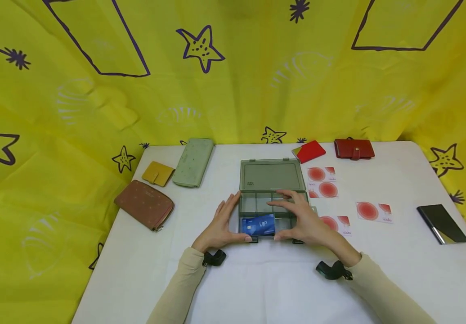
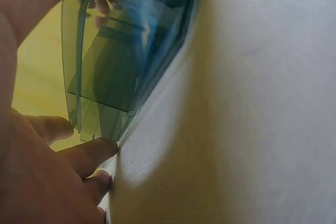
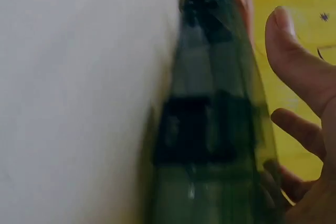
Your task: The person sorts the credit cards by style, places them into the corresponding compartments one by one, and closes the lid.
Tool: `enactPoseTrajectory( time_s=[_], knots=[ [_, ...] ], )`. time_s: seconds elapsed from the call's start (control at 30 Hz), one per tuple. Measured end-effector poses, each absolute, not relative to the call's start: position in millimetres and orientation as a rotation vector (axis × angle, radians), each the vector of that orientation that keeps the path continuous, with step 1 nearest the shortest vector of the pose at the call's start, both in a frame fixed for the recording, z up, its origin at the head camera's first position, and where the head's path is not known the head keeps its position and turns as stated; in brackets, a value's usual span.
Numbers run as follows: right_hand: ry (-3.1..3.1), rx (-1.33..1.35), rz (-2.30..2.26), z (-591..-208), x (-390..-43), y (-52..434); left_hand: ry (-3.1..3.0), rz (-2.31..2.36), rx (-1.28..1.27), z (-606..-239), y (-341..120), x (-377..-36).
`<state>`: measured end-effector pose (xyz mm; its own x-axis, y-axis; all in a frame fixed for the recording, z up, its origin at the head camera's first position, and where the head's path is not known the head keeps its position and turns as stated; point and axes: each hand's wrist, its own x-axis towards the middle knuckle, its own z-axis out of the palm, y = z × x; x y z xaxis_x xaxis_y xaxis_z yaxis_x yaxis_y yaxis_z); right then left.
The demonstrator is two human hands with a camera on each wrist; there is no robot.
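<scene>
A translucent grey-green compartment box [image 1: 272,211] lies with its lid [image 1: 271,175] folded back on the white table [image 1: 257,283]. A blue VIP card [image 1: 259,224] sits in its front left compartment. My left hand [image 1: 221,221] rests against the box's left wall with straight fingers, its thumb at the front edge. In the left wrist view its fingers [image 2: 86,153] touch the table beside the box [image 2: 121,61]. My right hand [image 1: 299,218] lies over the right compartments, fingers stretched across. The right wrist view shows the box's edge [image 3: 210,129] blurred, with the thumb [image 3: 294,61] apart from it.
At the left lie a yellow wallet [image 1: 158,173], a pale green long wallet [image 1: 194,162] and a brown purse [image 1: 145,204]. A red card holder [image 1: 310,151] and a dark red wallet [image 1: 354,148] sit at the back. Red-circle cards [image 1: 322,182] and a black case [image 1: 442,223] lie at the right.
</scene>
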<state>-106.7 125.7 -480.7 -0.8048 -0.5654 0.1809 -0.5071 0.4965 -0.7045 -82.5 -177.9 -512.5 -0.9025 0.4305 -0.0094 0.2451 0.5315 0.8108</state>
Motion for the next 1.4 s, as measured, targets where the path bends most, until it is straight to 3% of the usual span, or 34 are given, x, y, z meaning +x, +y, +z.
enactPoseTrajectory(
  time_s=[0.23,0.53,0.77,1.1,1.4],
  knots=[
    [2.810,-0.771,-1.282,-466,-151,185,2.561,1.319,0.581,-514,-179,-82],
    [2.747,-0.430,-1.017,-470,-212,261,2.570,1.304,0.570,-513,-180,-81],
    [2.690,-0.474,-0.909,-486,-233,269,2.582,1.267,0.553,-516,-179,-81],
    [2.666,-0.521,-0.812,-481,-246,265,2.583,1.266,0.558,-514,-179,-83],
    [2.666,-0.451,-0.883,-480,-241,264,2.578,1.273,0.561,-514,-179,-82]
  ],
)
